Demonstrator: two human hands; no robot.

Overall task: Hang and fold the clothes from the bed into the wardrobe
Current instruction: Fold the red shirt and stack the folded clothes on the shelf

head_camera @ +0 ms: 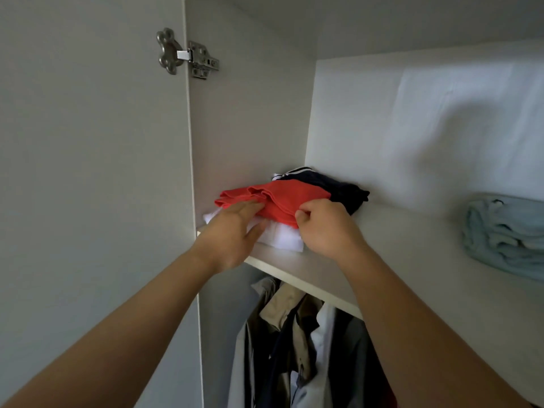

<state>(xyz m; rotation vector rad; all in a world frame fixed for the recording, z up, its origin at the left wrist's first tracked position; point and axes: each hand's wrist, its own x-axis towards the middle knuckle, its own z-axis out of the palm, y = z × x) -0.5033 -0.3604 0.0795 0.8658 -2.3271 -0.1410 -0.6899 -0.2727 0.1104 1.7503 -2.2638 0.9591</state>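
- Pressed left hand (232,231), fingers straight and slightly spread, against the front-left edge of a red folded garment (279,198) at the left end of the wardrobe shelf (297,267).
- Pinched that garment's front edge with right hand (323,226), fingers curled.
- Had it stacked on a white folded garment (284,238), a navy garment (341,187) just behind, toward the shelf's back.
- Found a pale blue folded cloth (506,237) at the shelf's right end and hung shirts (297,348) below the shelf.

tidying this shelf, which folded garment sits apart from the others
The light blue garment, alone at right; the red top, white garment and navy garment lie bunched together.
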